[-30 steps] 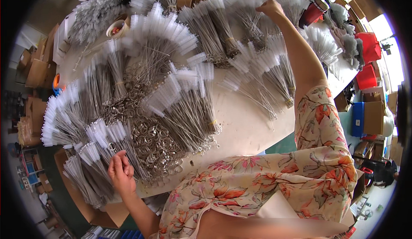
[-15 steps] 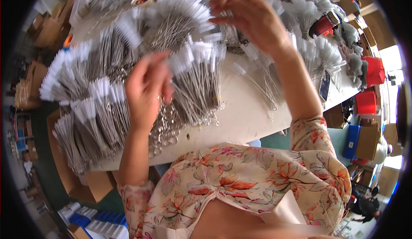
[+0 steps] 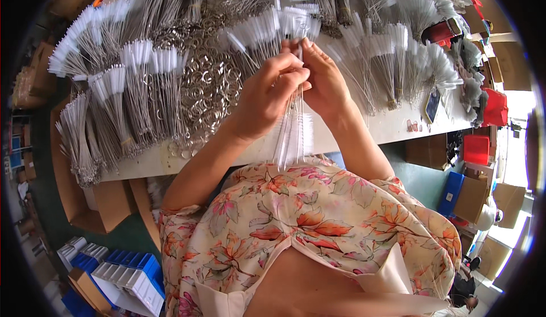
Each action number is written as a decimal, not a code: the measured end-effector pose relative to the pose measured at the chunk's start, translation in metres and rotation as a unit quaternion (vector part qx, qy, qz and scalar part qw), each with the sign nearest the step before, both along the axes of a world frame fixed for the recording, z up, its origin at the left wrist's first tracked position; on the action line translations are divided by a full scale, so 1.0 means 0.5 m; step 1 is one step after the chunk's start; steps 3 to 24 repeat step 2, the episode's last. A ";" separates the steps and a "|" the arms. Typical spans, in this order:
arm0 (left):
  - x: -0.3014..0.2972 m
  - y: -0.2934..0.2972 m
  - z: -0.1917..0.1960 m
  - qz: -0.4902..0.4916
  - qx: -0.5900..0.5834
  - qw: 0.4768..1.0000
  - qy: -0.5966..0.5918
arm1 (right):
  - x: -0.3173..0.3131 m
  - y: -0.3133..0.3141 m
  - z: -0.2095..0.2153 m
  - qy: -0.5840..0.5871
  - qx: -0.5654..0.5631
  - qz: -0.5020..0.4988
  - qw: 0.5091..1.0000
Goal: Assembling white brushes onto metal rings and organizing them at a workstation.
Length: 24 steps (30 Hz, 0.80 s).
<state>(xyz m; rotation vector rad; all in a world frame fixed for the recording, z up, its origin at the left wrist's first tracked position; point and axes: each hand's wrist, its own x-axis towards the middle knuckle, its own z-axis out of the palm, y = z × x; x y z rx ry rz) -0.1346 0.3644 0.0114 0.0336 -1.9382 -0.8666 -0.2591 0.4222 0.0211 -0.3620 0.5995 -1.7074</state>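
Note:
My left hand (image 3: pixel 263 98) and my right hand (image 3: pixel 327 81) meet over the table's near edge. Both are closed around a small bunch of straw brushes (image 3: pixel 293 138), thin wire stems with white bristles. Their bristle ends hang down toward my shirt, and the stems run up between my fingers. What looks like a metal ring (image 3: pixel 302 24) shows just above my fingertips, against white bristles behind it. The fingers partly hide the stem ends. Left of my left hand spreads a heap of loose metal split rings (image 3: pixel 207 81).
Bundles of straw brushes (image 3: pixel 136 61) cover the left of the white table (image 3: pixel 335 140), with more bundles (image 3: pixel 392 49) on the right. A phone (image 3: pixel 433 106) lies near the right edge. An open cardboard box (image 3: pixel 108 203) stands below the left edge, blue and white bins (image 3: pixel 128 277) beyond it.
My hands were apart, the left over the rings and the right raised over the far bundles. Now they are together, holding a bunch of brushes. The view has shifted somewhat.

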 end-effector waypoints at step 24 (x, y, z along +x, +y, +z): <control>0.028 0.018 -0.021 0.038 -0.065 0.992 -0.096 | -0.024 0.008 -0.048 -0.053 -0.071 0.068 0.994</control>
